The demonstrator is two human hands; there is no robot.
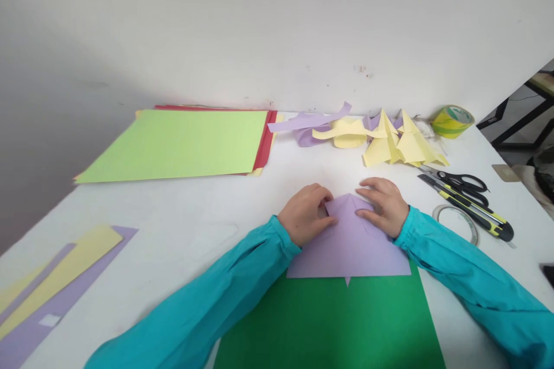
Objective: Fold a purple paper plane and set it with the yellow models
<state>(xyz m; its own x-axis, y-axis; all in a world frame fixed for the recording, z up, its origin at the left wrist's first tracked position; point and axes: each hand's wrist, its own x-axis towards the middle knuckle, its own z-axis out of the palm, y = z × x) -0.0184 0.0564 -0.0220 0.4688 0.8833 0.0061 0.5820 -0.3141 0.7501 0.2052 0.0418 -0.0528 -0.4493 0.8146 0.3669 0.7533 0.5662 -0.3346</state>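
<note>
Left hand (306,214) — palm-down (fingers (321,191) bent)

Readable text: zero. Candidates only, none legible:

- Yellow-green tape roll (449,128), far right by the wall: greenish-and-pale printing inside the core, too small and blurred to make out; can't tell whether it's a brand or a number.
- Pale tape ring (475,234), right, nearer than the roll: faint greenish marks on the core, seen at a steep slant, so no letters resolve.
- Yellow-and-black cutter (471,211), right, just beside the ring: any lettering is below resolution.
- White patch (49,320) on the lilac sheet (89,285), near left: might be a label, can't tell; nothing on it reads.
</note>
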